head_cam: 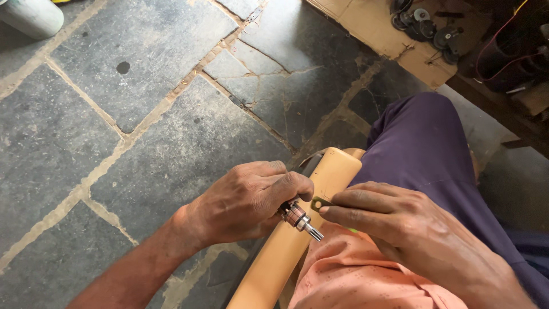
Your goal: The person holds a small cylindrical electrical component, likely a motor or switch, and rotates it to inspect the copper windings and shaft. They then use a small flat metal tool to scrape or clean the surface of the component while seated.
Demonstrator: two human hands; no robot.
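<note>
At the lower middle of the frame, the left hand is closed around a small motor armature, shaft pointing lower right; just beside it, the right hand pinches a thin metal strip above a tan plastic casing; stone floor lies behind

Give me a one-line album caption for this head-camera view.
Over a stone floor, left hand grips a small motor armature; right hand holds a flat metal strip.
</note>
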